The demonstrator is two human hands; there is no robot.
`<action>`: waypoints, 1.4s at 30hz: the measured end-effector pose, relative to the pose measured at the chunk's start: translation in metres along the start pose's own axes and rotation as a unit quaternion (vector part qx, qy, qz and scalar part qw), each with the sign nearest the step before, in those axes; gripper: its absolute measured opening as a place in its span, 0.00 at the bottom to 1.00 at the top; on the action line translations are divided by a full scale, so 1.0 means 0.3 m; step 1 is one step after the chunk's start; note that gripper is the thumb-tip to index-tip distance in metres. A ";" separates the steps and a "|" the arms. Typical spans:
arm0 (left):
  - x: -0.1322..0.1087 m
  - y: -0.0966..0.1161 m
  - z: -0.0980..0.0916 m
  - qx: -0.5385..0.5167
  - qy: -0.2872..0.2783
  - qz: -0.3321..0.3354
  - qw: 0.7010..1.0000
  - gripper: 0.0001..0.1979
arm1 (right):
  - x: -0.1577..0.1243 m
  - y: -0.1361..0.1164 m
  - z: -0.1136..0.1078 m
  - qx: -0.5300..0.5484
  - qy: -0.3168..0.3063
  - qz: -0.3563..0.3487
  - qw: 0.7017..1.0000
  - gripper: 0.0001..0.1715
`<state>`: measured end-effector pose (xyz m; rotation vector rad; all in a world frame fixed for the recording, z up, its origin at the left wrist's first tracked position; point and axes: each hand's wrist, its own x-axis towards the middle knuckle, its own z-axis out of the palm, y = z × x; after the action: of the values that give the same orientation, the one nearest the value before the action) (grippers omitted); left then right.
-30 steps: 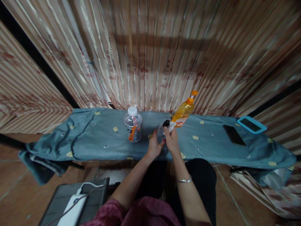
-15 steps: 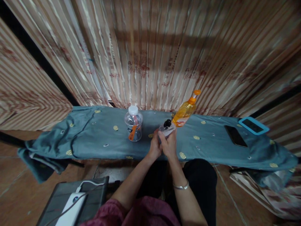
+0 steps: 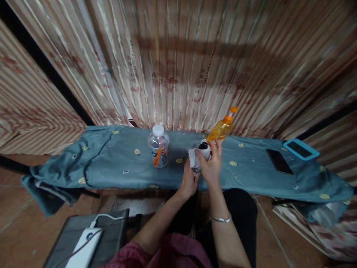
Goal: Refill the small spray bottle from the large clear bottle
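Main risk I see: the right hand (image 3: pixel 211 167) bumping the orange pump bottle (image 3: pixel 223 128). Its fingers overlap the bottle's lower part in view; can't tell if they touch. A wide outward swing could topple it. Second risk: the clear container (image 3: pixel 196 169) slipping, if the left hand (image 3: pixel 190 182) loosens while the right pushes on the white cloth (image 3: pixel 193 156). Cloth could also snag on the black top (image 3: pixel 204 145).

Grip: left is closed around the container's lower part, right thumb and fingers pinch the cloth against its upper part. Container sits between both hands, over the bench (image 3: pixel 251 176), between pump bottle and white-lidded jar (image 3: pixel 158 150). Can't tell if its base touches down.

Pose: both forearms reach forward and converge; left cups from the near-left side, right wraps from the right, fingers pointing away from the body.
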<state>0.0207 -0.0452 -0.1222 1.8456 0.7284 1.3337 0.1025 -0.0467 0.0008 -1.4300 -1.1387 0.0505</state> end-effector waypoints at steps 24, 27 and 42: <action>-0.026 0.008 -0.039 0.001 -0.002 0.005 1.000 0.38 | 0.023 0.004 -0.006 0.040 -0.075 0.060 0.995 0.32; -0.024 0.011 -0.044 -0.003 -0.011 -0.001 1.000 0.37 | 0.067 -0.003 0.016 0.051 -0.075 0.083 0.992 0.25; -0.016 0.014 -0.049 -0.020 -0.031 -0.014 0.999 0.43 | -0.163 0.112 0.031 0.070 -0.044 0.187 0.979 0.44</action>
<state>0.0054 -0.0479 -0.1185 1.8311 0.6885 1.2602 0.0914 -0.0634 -0.0559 -1.5089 -0.9043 0.4559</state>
